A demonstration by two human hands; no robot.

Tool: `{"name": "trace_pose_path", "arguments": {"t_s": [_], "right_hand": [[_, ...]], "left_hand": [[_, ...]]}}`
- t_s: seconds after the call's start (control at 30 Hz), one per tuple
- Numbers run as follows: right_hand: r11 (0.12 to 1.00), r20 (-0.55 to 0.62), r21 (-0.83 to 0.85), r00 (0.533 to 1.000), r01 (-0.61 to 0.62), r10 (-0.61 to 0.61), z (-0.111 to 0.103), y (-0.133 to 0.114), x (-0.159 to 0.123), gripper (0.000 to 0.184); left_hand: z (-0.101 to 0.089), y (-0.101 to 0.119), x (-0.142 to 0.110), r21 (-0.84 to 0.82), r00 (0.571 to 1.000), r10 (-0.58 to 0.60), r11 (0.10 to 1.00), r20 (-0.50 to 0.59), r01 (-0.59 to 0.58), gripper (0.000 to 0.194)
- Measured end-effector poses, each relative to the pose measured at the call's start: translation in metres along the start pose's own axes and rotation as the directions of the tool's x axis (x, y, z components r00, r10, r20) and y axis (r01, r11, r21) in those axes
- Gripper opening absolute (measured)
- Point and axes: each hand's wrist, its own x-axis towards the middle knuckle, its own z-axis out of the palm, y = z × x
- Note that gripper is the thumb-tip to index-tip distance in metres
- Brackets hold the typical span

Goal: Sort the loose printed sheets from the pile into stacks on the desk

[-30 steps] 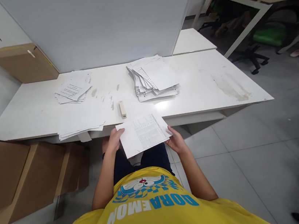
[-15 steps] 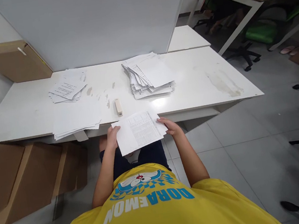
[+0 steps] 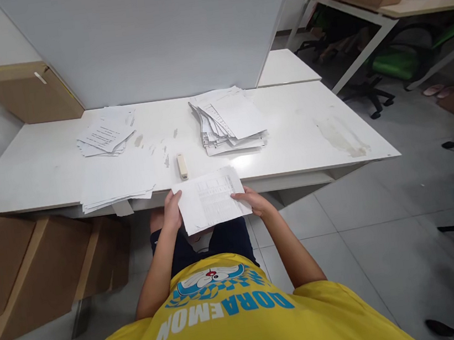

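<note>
Between my two hands I hold printed paper sheets [image 3: 214, 199] above my lap, close to the table's front edge. My left hand [image 3: 172, 209] grips their left edge, thumb on top. My right hand [image 3: 256, 202] pinches the right side, its thumb lying over the printed table and its other fingers hidden beneath. Just beyond the sheets lies a small white stapler [image 3: 182, 166]. A thick, uneven stack of papers [image 3: 231, 119] rests farther back, right of the stapler.
On the white table [image 3: 302, 143], a small pile of printed sheets [image 3: 105, 134] lies back left, with blank-looking sheets [image 3: 115, 182] overhanging the front edge. A cardboard box [image 3: 31, 95] leans in the left corner. Large cardboard boxes [image 3: 27, 274] stand below left. A grey panel [image 3: 151, 40] borders the back.
My right hand has shifted left, its thumb now farther in over the sheets. The sheets look more evenly lined up at the right edge. The view has tilted slightly.
</note>
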Motion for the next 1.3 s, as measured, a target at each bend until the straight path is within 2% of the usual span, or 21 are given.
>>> {"name": "trace_pose_path", "arguments": {"t_s": [0.1,0.2,0.3,0.4,0.53,0.67,0.77,0.83,0.97,1.07,1.17,1.3], "right_hand": [[0.997,-0.091,-0.075,0.996,0.003,-0.01,-0.001,-0.007,-0.004,0.033],[0.99,-0.15,-0.13,0.986,0.048,-0.067,0.001,-0.016,-0.007,0.03],[0.983,-0.169,-0.165,0.98,0.074,-0.102,0.001,-0.026,-0.008,0.028],[0.978,-0.159,-0.202,0.984,0.051,-0.084,-0.002,-0.032,-0.008,0.028],[0.962,-0.183,-0.273,0.981,0.02,-0.072,-0.006,-0.035,-0.009,0.028],[0.93,-0.211,-0.367,0.971,0.028,-0.113,-0.005,-0.036,-0.01,0.033],[0.92,-0.212,-0.39,0.968,0.045,-0.138,-0.004,-0.038,-0.011,0.034],[0.919,-0.213,-0.392,0.966,0.051,-0.145,-0.003,-0.039,-0.011,0.036],[0.929,-0.204,-0.364,0.967,0.067,-0.149,-0.004,-0.041,-0.012,0.036],[0.923,-0.207,-0.38,0.967,0.059,-0.147,-0.006,-0.042,-0.014,0.036],[0.915,-0.205,-0.401,0.969,0.048,-0.141,-0.01,-0.043,-0.016,0.038],[0.911,-0.197,-0.409,0.969,0.056,-0.149,-0.012,-0.044,-0.016,0.039]], "left_hand": [[-0.001,0.002,0.005,0.153,0.994,0.113,0.982,-0.004,-0.111,0.06],[0.0,0.003,0.012,0.317,0.983,0.183,0.933,-0.002,-0.173,0.062],[0.005,0.007,0.017,0.377,0.97,0.241,0.9,-0.013,-0.219,0.058],[0.009,0.012,0.017,0.421,0.959,0.284,0.87,0.001,-0.258,0.056],[0.01,0.013,0.013,0.49,0.951,0.298,0.818,0.087,-0.301,0.048],[0.009,0.008,0.014,0.554,0.896,0.378,0.705,0.234,-0.443,0.044],[0.009,0.005,0.015,0.572,0.878,0.413,0.671,0.241,-0.472,0.051],[0.009,0.006,0.015,0.629,0.861,0.449,0.603,0.239,-0.49,0.052],[0.006,0.009,0.013,0.749,0.807,0.489,0.384,0.331,-0.54,0.043],[0.006,0.008,0.011,0.767,0.786,0.474,0.298,0.398,-0.568,0.041],[0.006,0.004,0.01,0.771,0.785,0.456,0.279,0.418,-0.572,0.045],[0.004,0.001,0.011,0.747,0.787,0.441,0.315,0.43,-0.585,0.044]]}}
